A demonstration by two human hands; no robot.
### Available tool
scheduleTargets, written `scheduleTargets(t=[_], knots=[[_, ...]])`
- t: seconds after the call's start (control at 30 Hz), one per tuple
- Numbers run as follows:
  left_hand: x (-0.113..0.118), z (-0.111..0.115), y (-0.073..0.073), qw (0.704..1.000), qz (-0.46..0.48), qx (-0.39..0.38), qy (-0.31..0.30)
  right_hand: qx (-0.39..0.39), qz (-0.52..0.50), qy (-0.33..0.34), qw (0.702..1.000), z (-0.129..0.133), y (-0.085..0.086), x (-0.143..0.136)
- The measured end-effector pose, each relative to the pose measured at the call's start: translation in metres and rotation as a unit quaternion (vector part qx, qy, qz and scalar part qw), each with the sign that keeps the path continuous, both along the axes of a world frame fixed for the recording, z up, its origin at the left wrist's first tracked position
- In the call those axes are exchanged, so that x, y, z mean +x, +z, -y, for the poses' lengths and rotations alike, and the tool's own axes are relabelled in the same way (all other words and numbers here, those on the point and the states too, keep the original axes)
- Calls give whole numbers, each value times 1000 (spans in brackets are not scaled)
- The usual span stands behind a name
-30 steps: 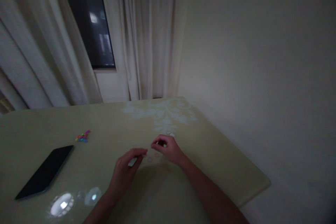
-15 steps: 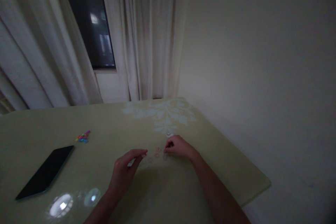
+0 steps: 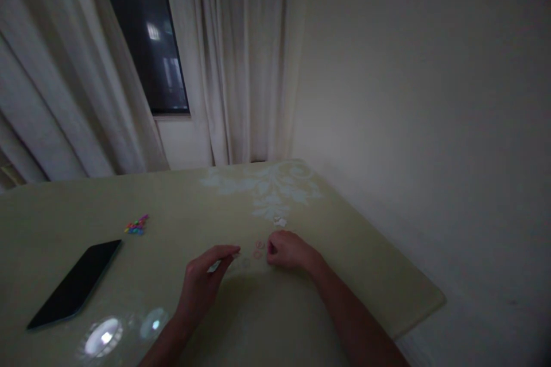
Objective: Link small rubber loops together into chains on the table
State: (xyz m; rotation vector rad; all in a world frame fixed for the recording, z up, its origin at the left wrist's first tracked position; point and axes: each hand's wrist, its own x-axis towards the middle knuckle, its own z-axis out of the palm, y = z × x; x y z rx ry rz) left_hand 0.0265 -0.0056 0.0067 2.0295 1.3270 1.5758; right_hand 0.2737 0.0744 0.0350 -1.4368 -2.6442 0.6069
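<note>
My left hand (image 3: pixel 209 268) is closed in a pinch just above the table, thumb and forefinger together. A tiny pale thing seems to sit at its fingertips, too small to name. To the right, my right hand (image 3: pixel 287 249) is closed at the tabletop, and its curled fingers hide whatever they hold. Between the hands lie two small reddish rings (image 3: pixel 257 254), one behind the other. A faint pale ring (image 3: pixel 245 262) lies closer to my left hand. Small white pieces (image 3: pixel 280 222) rest just beyond my right hand.
A black tablet (image 3: pixel 75 285) lies on the table (image 3: pixel 181 200) at the left. Behind it is a small heap of colourful pieces (image 3: pixel 136 225). A wall (image 3: pixel 408 126) runs along the right side, and curtains (image 3: pixel 241 69) hang behind the table.
My right hand has come slightly nearer and lower, its fingers curling in more, so the white pieces behind it show more fully. My left hand is almost still.
</note>
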Motion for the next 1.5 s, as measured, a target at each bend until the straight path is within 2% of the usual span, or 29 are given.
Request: scheduleTargets(t=[0.2,0.33,0.43,0.67,0.97,1.1,1.27,1.4,1.5], knots=[[-15,-5,14,998,22,-27,49,22,-31,-24,999,-5,5,6],[-26,-8,20,994,27,-64,87,32,-58,-9,998,-5,0,4],[-26,-8,20,991,23,-84,102,33,-68,-1,997,-5,-5,3],[-18,-6,16,990,35,-90,98,38,-45,-5,998,-6,-4,7],[-15,-4,22,993,40,-73,82,119,-33,-13,992,-5,-8,-1],[-14,-5,22,994,38,-61,85,111,-62,-22,992,-6,-8,-5],[-16,-6,21,994,38,-48,89,82,-89,-1,993,-8,-8,-8],[-18,-5,23,992,48,-58,103,57,-89,3,994,-9,-14,-11],[-17,-4,24,992,68,-75,78,72,-79,-8,994,-8,-21,-14]])
